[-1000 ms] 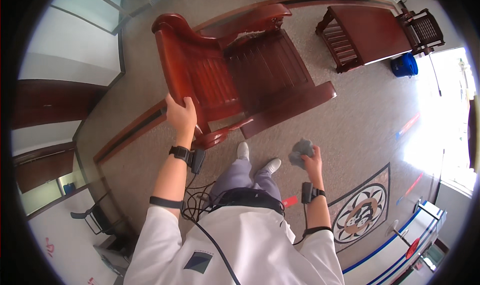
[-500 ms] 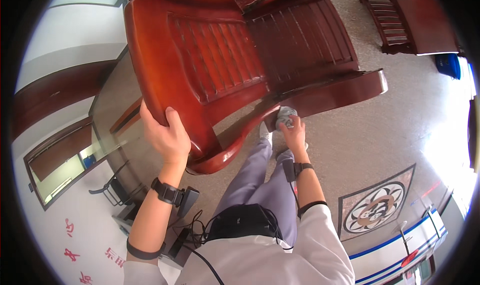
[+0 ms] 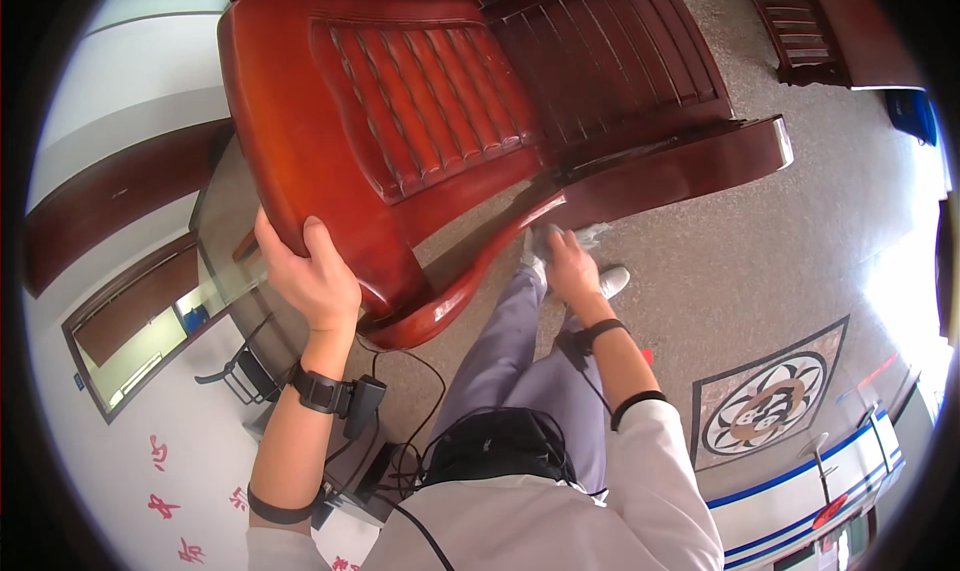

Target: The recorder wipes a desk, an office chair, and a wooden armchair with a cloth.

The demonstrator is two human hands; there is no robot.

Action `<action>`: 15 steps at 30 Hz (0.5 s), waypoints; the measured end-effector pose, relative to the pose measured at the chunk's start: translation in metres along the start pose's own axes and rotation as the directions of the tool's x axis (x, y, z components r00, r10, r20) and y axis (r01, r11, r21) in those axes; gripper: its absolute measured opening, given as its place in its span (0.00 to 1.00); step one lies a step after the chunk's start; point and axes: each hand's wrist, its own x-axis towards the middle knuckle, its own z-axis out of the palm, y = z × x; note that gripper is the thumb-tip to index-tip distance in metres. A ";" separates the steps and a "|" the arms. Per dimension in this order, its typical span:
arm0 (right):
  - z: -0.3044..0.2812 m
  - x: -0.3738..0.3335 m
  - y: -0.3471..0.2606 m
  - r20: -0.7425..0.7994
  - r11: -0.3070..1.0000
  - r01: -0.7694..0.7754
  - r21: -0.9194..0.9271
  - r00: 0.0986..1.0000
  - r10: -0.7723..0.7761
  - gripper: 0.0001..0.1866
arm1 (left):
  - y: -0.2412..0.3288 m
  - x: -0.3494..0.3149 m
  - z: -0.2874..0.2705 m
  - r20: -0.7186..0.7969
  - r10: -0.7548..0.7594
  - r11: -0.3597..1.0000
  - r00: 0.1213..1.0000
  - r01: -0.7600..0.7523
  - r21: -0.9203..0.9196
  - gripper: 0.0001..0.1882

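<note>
A large reddish-brown wooden armchair [image 3: 275, 131] fills the upper middle of the view, with a tufted back panel [image 3: 430, 111] and a slatted dark seat [image 3: 615, 66]. My left hand [image 3: 318, 276] is closed round the rim of its backrest, thumb lying on the front face. Beside the near armrest [image 3: 500, 261], my right hand [image 3: 573, 269] is closed on a crumpled grey cloth [image 3: 596, 234]. The cloth is at the armrest's lower side; whether it touches the wood I cannot tell. Part of it is hidden behind my fingers.
Another dark red wooden piece with slats [image 3: 780, 21] stands at the far right, a blue bin [image 3: 910, 116] beside it. A round-patterned floor inlay [image 3: 768, 401] lies to the right. My white shoe [image 3: 614, 281] is below the armrest. Cables [image 3: 440, 371] hang near my waist. A black chair [image 3: 245, 376] stands left.
My right hand has moved a little left with the cloth, closer in under the armrest. The left hand keeps its hold on the backrest. The whole view has shifted slightly.
</note>
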 end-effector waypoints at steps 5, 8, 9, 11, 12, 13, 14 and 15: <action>-0.041 -0.022 0.087 0.089 0.711 -0.588 0.385 0.790 0.606 0.20 | 0.002 -0.001 -0.003 -0.010 0.061 0.994 0.998 -0.060 0.089 0.24; -0.054 -0.011 0.054 0.209 0.396 -0.475 0.786 0.807 0.553 0.17 | 0.006 -0.002 -0.004 -0.016 0.003 0.999 1.000 -0.002 0.048 0.24; -0.053 0.001 0.037 0.195 0.222 -0.340 0.914 0.847 0.495 0.17 | 0.007 0.001 -0.001 -0.019 0.009 0.999 1.000 -0.008 0.040 0.24; -0.044 0.021 -0.003 0.173 0.229 -0.284 0.931 0.897 0.408 0.17 | 0.006 -0.002 -0.001 -0.003 0.015 0.998 1.000 -0.015 0.058 0.24; -0.039 0.032 -0.023 0.208 0.289 -0.310 0.905 0.919 0.334 0.16 | 0.007 -0.003 0.000 -0.002 0.018 0.998 1.000 -0.018 0.058 0.24; -0.031 0.038 -0.042 0.246 0.351 -0.330 0.876 0.933 0.263 0.16 | 0.009 -0.003 0.002 -0.007 0.020 0.998 1.000 -0.020 0.062 0.24; -0.019 0.038 -0.060 0.114 0.536 -0.180 0.825 0.981 0.154 0.15 | 0.011 -0.004 0.006 -0.007 0.023 0.998 1.000 -0.022 0.060 0.24; -0.009 0.038 -0.075 -0.001 0.685 -0.013 0.728 1.000 0.020 0.15 | 0.010 -0.005 0.010 0.000 0.029 0.998 1.000 -0.029 0.053 0.24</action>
